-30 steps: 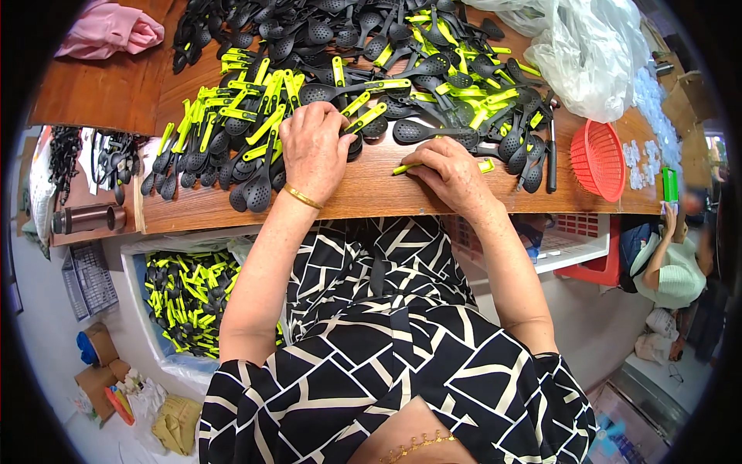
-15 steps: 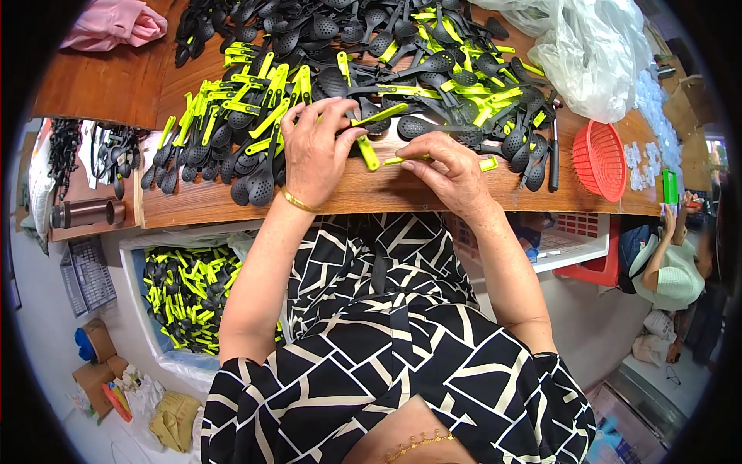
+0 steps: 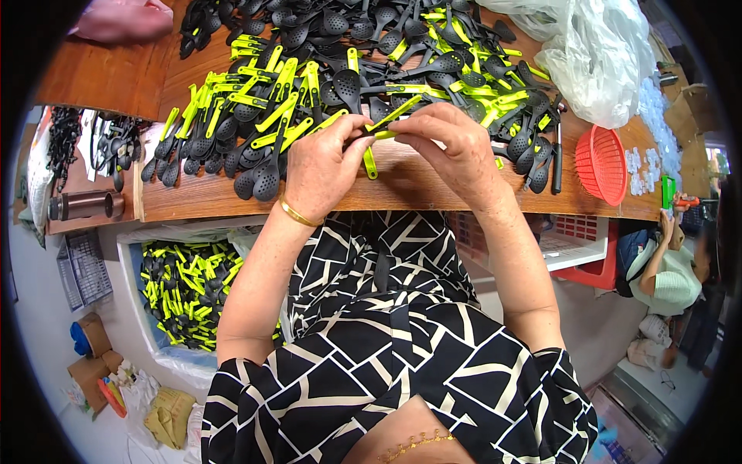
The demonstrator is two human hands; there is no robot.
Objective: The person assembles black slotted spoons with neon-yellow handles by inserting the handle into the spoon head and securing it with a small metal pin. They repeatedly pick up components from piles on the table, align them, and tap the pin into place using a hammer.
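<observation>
Just above the table's near edge, my left hand (image 3: 325,164) is closed in a pinch around dark and lime-green parts of a small utensil handle; its fingers hide most of it. My right hand (image 3: 452,147) meets it from the other side, pinching a slim lime-green strip (image 3: 385,134) against those parts. A longer lime-green handle (image 3: 398,113) slants up and right beyond the fingertips. Below the left fingers, a lime-green handle end (image 3: 370,164) points toward me. Black slotted spoons (image 3: 267,178) with lime-green handles lie heaped beyond and to the left of my hands.
A red plastic basket (image 3: 600,166) stands at the right by scattered clear plastic pieces (image 3: 641,170). A clear plastic bag (image 3: 595,62) lies at the back right. Below the table at left, a lined bin (image 3: 133,267) holds many lime-and-black pieces. Another person (image 3: 671,271) works at far right.
My right hand has moved up and left, bringing its lime-green strip to my left fingertips. My left hand has closed into a tighter pinch.
</observation>
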